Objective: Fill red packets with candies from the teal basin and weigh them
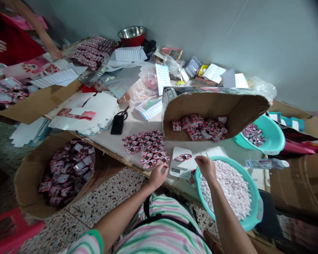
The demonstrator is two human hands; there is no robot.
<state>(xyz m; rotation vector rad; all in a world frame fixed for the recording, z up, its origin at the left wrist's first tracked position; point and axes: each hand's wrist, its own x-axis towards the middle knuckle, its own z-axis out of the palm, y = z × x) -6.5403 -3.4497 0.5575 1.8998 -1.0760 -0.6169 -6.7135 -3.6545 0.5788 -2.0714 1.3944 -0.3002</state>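
Observation:
My left hand (158, 175) is at the table's front edge, thumb and fingers apart with nothing seen in them, just below rows of oval red-and-white containers (145, 145) with dark middles. One more oval container (183, 157) lies on a small white digital scale (180, 171), between my hands. My right hand (206, 166) hovers right of the scale, fingers pinched together. Whatever they hold, if anything, is too small to make out. Beneath my right forearm is a turquoise basin (259, 208) full of small white pieces (234, 187).
A cardboard box (214, 102) on its side holds red packets. A second turquoise basin (278, 135), a plastic bottle (267, 163) and a black phone (117, 124) are nearby. A carton of packets (23, 180) stands on the floor. Another person's hand (55, 52) is at far left.

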